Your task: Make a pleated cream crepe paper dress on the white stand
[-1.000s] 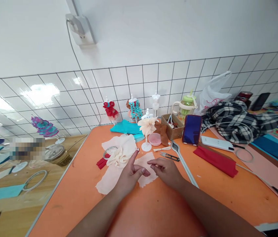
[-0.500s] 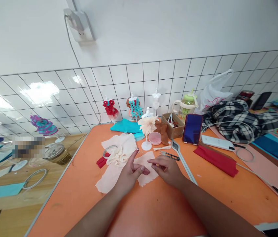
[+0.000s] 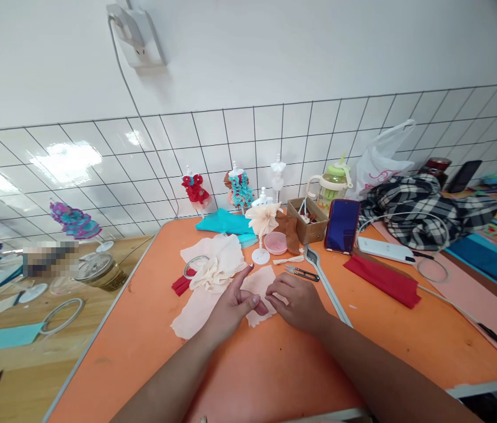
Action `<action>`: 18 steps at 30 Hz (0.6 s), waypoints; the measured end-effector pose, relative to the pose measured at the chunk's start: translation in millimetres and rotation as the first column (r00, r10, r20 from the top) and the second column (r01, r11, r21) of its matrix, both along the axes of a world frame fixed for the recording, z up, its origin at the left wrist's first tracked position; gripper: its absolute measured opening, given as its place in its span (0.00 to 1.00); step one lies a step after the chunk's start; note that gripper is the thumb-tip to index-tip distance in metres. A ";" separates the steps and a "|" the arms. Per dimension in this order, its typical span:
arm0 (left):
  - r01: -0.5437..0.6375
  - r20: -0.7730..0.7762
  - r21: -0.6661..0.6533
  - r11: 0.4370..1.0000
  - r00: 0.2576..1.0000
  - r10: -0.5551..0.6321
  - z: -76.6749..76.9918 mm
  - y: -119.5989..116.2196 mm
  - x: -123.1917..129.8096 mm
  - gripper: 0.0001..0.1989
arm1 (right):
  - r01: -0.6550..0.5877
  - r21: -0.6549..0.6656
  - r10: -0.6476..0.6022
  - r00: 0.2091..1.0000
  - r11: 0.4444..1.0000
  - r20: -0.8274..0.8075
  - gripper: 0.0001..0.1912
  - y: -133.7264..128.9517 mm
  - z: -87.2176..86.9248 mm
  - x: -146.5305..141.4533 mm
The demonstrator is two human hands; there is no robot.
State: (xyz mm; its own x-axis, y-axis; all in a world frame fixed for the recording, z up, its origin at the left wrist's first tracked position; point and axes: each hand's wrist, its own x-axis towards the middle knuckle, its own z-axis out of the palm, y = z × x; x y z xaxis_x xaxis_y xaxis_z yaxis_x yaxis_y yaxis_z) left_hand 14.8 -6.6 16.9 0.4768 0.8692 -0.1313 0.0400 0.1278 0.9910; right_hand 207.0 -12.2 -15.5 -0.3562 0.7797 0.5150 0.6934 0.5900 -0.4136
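Note:
My left hand is over the cream cloth pieces, its index finger stretched forward and its thumb apart from it, with nothing visible held. Close to its right, my right hand has its fingers curled together; anything between the fingertips is too small to make out. A pale cloth piece lies under and between both hands. Ruffled cream cloth with a clear ring lies to the left. Just beyond the hands stands a small white mannequin wearing a cream ruffle. Thread snips lie beyond my right hand.
Dressed mannequins stand along the wall. A cardboard box, a phone, a drink bottle and grey tweezers are at the right. Red cloth lies nearer the table's right side.
The fingers of my right hand have drawn closer together and curled more. My left hand has hardly moved. The whole view has shifted slightly.

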 end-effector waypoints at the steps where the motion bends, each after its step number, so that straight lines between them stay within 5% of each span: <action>1: 0.002 -0.003 0.004 1.000 1.000 -0.002 -0.2 -0.2 -0.1 0.40 | -0.020 0.001 0.020 0.999 1.000 0.047 0.07 -0.8 1.6 0.6; 7: 0.023 -0.034 0.015 1.000 0.999 -0.022 3.6 -1.8 -0.8 0.40 | -0.141 -0.104 0.159 0.966 0.985 0.202 0.06 -3.5 4.4 3.2; 13: 0.009 -0.065 0.055 0.998 0.998 -0.005 4.3 1.8 -4.1 0.37 | -0.180 -0.352 0.167 0.984 0.919 -0.066 0.12 8.2 4.5 16.9; 18: 0.131 -0.024 0.027 0.991 0.991 -0.130 2.5 -0.3 -5.5 0.31 | -0.236 -0.331 0.118 0.933 0.913 -0.340 0.18 12.0 6.1 19.9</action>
State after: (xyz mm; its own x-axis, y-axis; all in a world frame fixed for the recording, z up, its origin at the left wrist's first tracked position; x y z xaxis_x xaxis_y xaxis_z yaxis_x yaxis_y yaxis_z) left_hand 9.2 -6.9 19.4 0.5837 0.8032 -0.1191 0.0769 0.0913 0.9928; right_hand 226.9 -0.2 -9.4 -0.3766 0.8707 0.3162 0.3950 0.4597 -0.7954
